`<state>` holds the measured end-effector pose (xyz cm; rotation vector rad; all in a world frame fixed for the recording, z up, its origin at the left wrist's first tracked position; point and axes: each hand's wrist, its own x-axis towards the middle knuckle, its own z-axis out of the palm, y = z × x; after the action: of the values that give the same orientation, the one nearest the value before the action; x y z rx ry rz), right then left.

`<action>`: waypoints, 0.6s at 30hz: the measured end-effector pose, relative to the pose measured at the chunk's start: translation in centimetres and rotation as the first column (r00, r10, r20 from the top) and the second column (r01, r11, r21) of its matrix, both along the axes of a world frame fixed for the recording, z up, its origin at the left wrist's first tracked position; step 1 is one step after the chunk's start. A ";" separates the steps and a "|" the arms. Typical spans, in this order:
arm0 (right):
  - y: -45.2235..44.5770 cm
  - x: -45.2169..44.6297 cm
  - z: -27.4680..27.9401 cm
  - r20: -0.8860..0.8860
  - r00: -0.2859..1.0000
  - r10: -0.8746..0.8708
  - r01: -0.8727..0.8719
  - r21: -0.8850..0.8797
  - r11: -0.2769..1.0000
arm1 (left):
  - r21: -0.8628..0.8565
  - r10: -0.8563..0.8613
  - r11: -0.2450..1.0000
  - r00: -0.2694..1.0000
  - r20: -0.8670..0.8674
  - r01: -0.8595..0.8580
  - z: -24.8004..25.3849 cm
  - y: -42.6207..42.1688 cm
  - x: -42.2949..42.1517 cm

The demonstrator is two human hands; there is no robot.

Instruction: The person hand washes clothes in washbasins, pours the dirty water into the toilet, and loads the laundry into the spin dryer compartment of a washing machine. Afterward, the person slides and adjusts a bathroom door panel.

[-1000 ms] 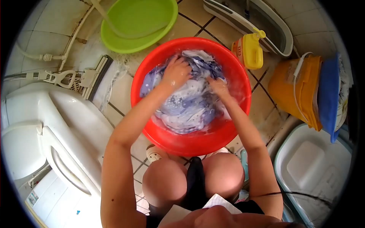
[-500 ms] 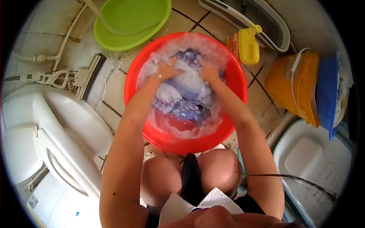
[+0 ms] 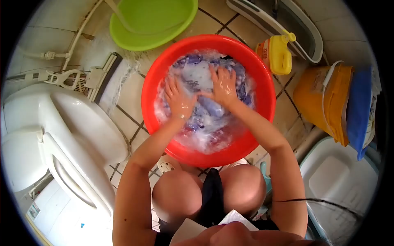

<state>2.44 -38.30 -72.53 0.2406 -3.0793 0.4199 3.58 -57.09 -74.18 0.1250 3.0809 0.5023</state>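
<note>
A red basin on the tiled floor holds soapy water and a wet purple-and-white patterned cloth, perhaps a garment. Over the left part of the wash lies my left hand, palm down, fingers spread. My right hand is spread the same way at the cloth's right side, its thumb pointing toward my left hand. Both hands look wet and hold nothing between their fingers. Foam and water hide the cloth's lower folds.
Behind the basin sits a green basin. A yellow detergent jug stands to the right, near a yellow bucket and a pale tub. On the left are a squat toilet and a squeegee mop.
Both hands have come up out of the foam and back toward me, fingers now spread. The cloth has shifted in the water, and the view has moved slightly.
</note>
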 end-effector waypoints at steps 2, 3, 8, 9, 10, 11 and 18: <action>1.7 -1.8 -4.5 -0.031 0.999 0.025 -0.029 -0.121 0.992 | -0.247 0.004 0.968 0.976 0.216 0.050 -4.3 0.7 -3.0; 2.0 -2.4 -5.0 0.099 0.995 -0.010 0.029 -0.189 0.982 | -0.365 0.032 0.927 0.949 0.315 0.090 -5.6 0.6 -4.1; 2.3 -3.7 -9.4 0.113 0.966 -0.234 0.260 -0.481 0.837 | 0.148 -0.081 0.989 0.802 0.592 -0.009 -4.8 -0.2 -9.6; 2.5 -4.0 -9.8 0.019 0.964 -0.264 0.229 -0.560 0.796 | 0.116 -0.083 0.993 0.780 0.621 0.013 -6.1 -0.2 -9.8; 3.1 -4.3 -9.0 0.104 0.973 -0.205 0.227 -0.557 0.798 | 0.221 -0.134 0.975 0.818 0.559 0.009 -5.2 -0.1 -9.7; 4.1 -4.9 -8.5 0.254 0.945 -0.208 0.313 -0.512 0.800 | 0.322 -0.177 0.947 0.854 0.489 0.011 -4.4 -0.1 -9.8; 7.4 0.9 -5.9 0.801 0.582 -0.141 0.788 -0.598 -0.146 | 0.668 -0.184 0.653 0.780 0.598 -0.358 -3.3 -6.1 -1.8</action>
<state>3.37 -30.89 -78.40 -1.2886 -1.8679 2.5495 1.83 -63.16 -77.46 -0.1744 2.0349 1.4761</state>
